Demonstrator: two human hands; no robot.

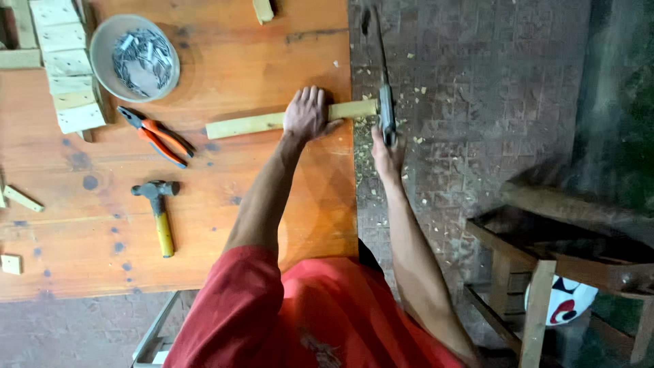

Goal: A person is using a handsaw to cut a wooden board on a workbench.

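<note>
At about ten o'clock on the orange-brown wooden tabletop (272, 41), a round grey bowl (100, 42) is sitting full of loose metal nails (142, 58), with a row of pale wooden blocks (65, 65) lying just beside it at nine o'clock. Toward the middle, the left hand (308, 114) is pressing flat, fingers spread, on a pale wooden stick (255, 123) that is lying across the tabletop and jutting past its edge at three o'clock. Beyond that edge, the right hand (387, 153) is closing around the handle of a handsaw (385, 102), whose blade is meeting the overhanging end of the stick. Orange-handled pliers (157, 136) are lying at nine o'clock from the stick, and a yellow-handled hammer (159, 211) is resting below them, well apart from both hands. Small wood offcuts (22, 198) are lying near the far left edge. Under the saw, a grey brick-patterned floor (477, 82) is showing pale wood chips scattered about, and at four o'clock a dark wooden stool (545, 259) is standing over a white ball (562, 300) with red and black marks.
</note>
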